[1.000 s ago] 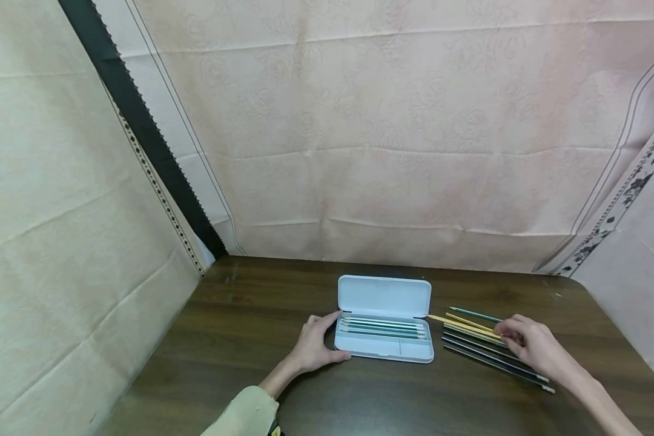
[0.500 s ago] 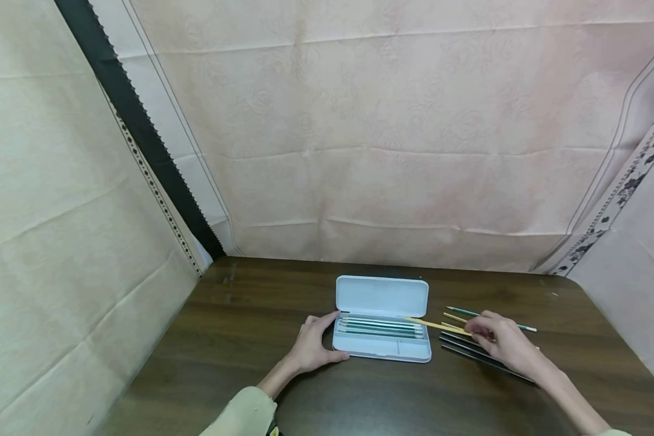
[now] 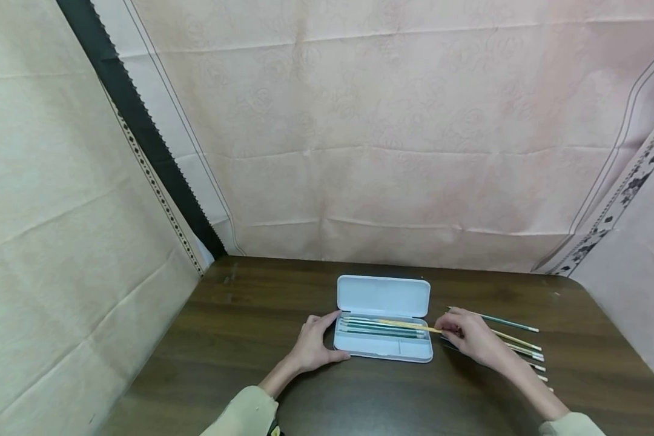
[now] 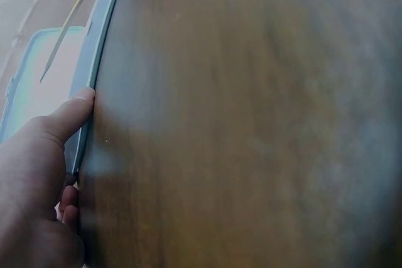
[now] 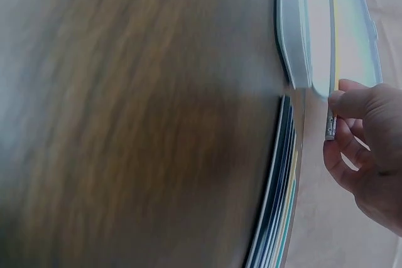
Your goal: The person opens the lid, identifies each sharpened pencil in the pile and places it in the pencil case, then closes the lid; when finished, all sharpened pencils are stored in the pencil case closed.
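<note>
A pale blue pencil case (image 3: 367,346) lies with its lid (image 3: 384,295) raised at the back. Several green pencils (image 3: 381,332) lie in its long compartment. My left hand (image 3: 313,347) holds the case's left end, thumb at the front edge and fingers toward the hinge side. My right hand (image 3: 471,336) pinches a yellow pencil (image 3: 411,326) near its eraser end, above the case's right side. The right wrist view shows that pencil (image 5: 333,42) between thumb and fingers, its tip pointing away from the hand. Beneath the right hand, several loose pencils (image 3: 512,323) are partly hidden.
The brown wooden table (image 3: 207,363) carries everything. A pale patterned cloth (image 3: 392,151) hangs behind its back edge, with more cloth (image 3: 60,242) along the left. A small walled-off compartment (image 3: 412,347) occupies the case's front right corner.
My right hand has moved left from the loose pencils, bringing the yellow pencil over the case. The eraser ends of the pencils left behind are now uncovered. My left hand stays on the case.
</note>
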